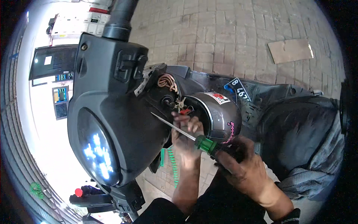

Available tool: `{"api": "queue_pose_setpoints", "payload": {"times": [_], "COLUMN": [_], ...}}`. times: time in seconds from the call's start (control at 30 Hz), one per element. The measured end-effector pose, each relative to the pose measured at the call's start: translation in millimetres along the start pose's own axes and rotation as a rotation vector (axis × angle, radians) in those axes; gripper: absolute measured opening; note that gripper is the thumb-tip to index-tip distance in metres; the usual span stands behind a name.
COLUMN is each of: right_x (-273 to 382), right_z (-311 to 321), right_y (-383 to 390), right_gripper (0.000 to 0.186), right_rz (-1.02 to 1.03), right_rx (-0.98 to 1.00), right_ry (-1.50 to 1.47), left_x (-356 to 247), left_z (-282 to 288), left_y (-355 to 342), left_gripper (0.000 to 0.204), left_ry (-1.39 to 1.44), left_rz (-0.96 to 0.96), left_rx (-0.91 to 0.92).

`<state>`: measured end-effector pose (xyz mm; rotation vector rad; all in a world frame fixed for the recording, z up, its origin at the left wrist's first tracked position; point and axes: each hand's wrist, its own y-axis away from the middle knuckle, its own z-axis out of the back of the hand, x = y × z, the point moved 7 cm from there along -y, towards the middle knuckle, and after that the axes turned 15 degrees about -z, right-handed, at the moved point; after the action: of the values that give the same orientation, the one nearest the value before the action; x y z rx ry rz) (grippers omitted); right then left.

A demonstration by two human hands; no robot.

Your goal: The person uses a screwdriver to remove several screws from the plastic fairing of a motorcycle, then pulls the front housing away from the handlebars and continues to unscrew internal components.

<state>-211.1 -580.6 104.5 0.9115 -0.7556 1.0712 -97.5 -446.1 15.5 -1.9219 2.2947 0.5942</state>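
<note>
My right hand (242, 170) grips a screwdriver (204, 143) by its green and black handle. Its thin metal shaft points up and left, the tip appearing over the dark handlebar cover (138, 104) of a scooter; whether it touches cannot be told. My left hand (188, 135) is behind the shaft, beside the cover's lower edge and just below a bunch of keys (180, 102) with a red tag. Its fingers are bent and smeared by motion. A grey helmet (227, 115) with stickers rests right of my left hand.
A folded brown strap or cloth (167, 82) lies in the front pocket. The dark seat (287, 130) carries a grey cloth (309, 181). A licence plate (237, 89) lies beyond the helmet. Cardboard (291, 51) is on the paving; a green coiled hose (173, 168) hangs below.
</note>
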Motion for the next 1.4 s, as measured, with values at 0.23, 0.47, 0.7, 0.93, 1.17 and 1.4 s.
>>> {"api": "queue_pose_setpoints", "payload": {"times": [0.23, 0.47, 0.7, 0.93, 1.17, 1.4], "right_x": [-3, 7, 15, 27, 3, -10], "right_z": [-1, 5, 5, 17, 68, 78], "right_y": [-13, -7, -6, -9, 38, 106], "right_gripper": [0.038, 0.043, 0.045, 0.043, 0.044, 0.043], "right_rz": [-0.163, -0.154, -0.087, 0.023, -0.072, -0.025], "right_rx": [-0.006, -0.062, -0.08, -0.129, -0.209, -0.262], "right_ry": [-0.147, -0.046, 0.103, 0.159, 0.126, 0.189], "left_x": [-11, -17, -8, 6, -6, 17], "left_z": [-2, -8, -2, 51, 36, 27], "left_y": [-62, -75, -62, 2, 19, 43], "left_gripper": [0.022, 0.022, 0.033, 0.04, 0.031, 0.025], "left_ry": [0.371, 0.547, 0.381, -0.005, -0.155, -0.269], "left_rz": [-0.264, -0.345, -0.331, 0.081, 0.037, 0.116], "left_rx": [0.173, 0.281, 0.277, 0.043, -0.099, -0.024]}}
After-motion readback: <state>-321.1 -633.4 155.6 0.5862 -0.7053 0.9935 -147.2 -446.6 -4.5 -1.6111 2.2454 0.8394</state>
